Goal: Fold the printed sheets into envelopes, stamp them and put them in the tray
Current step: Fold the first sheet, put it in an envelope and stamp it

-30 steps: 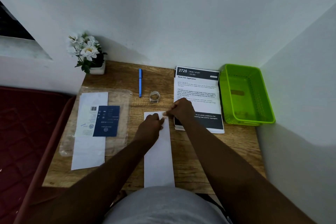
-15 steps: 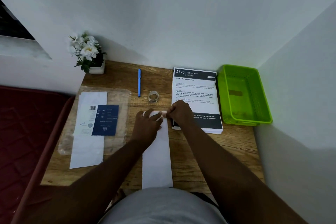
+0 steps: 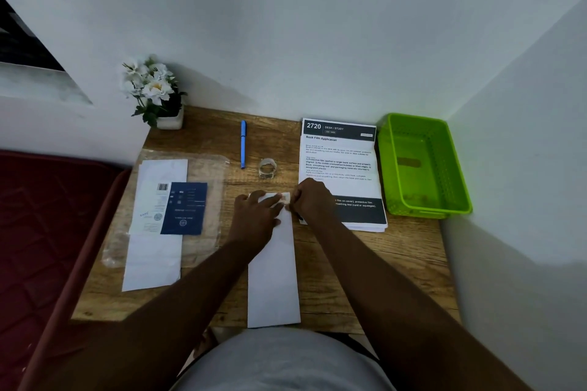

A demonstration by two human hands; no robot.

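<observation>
A long white envelope (image 3: 273, 276) lies lengthwise on the wooden desk (image 3: 365, 263) in front of me. My left hand (image 3: 255, 216) lies flat on its far end, fingers spread. My right hand (image 3: 309, 200) is curled beside the envelope's far right corner, fingertips at a small pale stamp (image 3: 285, 198) stuck there. A stack of printed sheets (image 3: 341, 165) lies just right of my right hand. The green plastic tray (image 3: 422, 165) stands at the desk's right edge, with nothing but small bits in it.
A roll of clear tape (image 3: 267, 167) and a blue pen (image 3: 243, 143) lie beyond my hands. At left, a plastic sleeve (image 3: 209, 241) holds white envelopes (image 3: 152, 260) and a dark blue stamp booklet (image 3: 184, 208). White flowers in a pot (image 3: 157, 95) stand at the back left corner.
My left hand has slid forward and opened flat over the envelope's far end. My right hand stays at the corner, where the stamp now shows.
</observation>
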